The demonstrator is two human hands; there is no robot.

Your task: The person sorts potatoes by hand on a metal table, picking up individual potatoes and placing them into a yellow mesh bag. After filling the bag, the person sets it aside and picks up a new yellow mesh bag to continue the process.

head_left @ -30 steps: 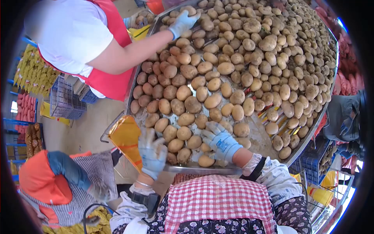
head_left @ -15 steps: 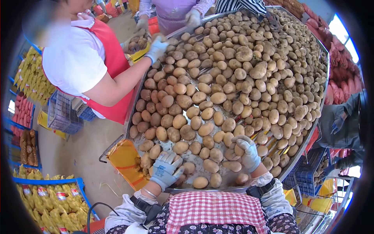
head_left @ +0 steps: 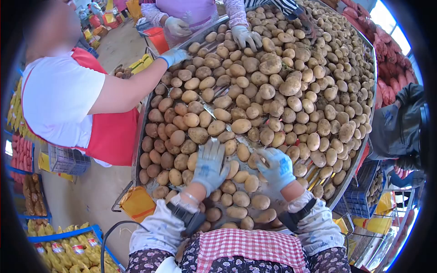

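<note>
Potatoes point(head_left: 237, 126) cover a large metal sorting table point(head_left: 260, 200), piled deepest at the far right. My left hand point(head_left: 210, 167), in a light blue glove, lies flat on potatoes near the table's front, its fingers stretched and thumb apart. To its right, my right hand point(head_left: 276, 169), gloved alike, rests against potatoes with fingers reaching left, partly hidden behind the back of the hand. Several potatoes point(head_left: 241, 199) sit between my forearms and close to the front edge.
A person in a red apron point(head_left: 111, 132) stands at the left with a gloved hand on the table edge. Others work along the far side. A yellow bag point(head_left: 137, 203) hangs at the front left corner. Blue crates point(head_left: 362, 193) stand at the right.
Both my hands have moved forward over the table, the left also to the right. Potatoes have gathered nearer the front edge. A far person's gloved hand now reaches onto the potatoes.
</note>
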